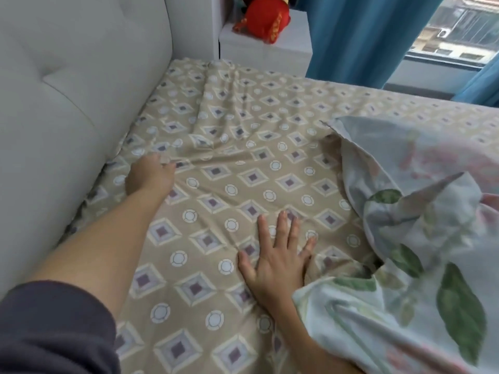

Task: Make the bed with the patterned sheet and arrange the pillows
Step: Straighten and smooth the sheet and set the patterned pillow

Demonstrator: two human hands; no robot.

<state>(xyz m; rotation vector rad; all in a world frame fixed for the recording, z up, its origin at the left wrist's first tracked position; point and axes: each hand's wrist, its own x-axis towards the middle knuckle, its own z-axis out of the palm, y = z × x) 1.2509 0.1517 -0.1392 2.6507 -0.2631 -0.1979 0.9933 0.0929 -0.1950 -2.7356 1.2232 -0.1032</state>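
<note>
A tan patterned sheet (243, 171) with diamonds and circles covers the mattress, wrinkled toward the far corner. My left hand (151, 176) reaches far forward near the headboard and pinches a fold of the sheet with curled fingers. Flat on the sheet, fingers spread, my right hand (278, 257) presses down close to me. A pale floral quilt (405, 265) with green leaves lies bunched at the right, covering my right forearm. No pillow is in view.
A grey padded headboard (67, 90) runs along the left. At the far corner stands a white shelf (259, 47) with a red plush toy (264, 20). Blue curtains (359, 36) and a window (459, 28) are at the back right.
</note>
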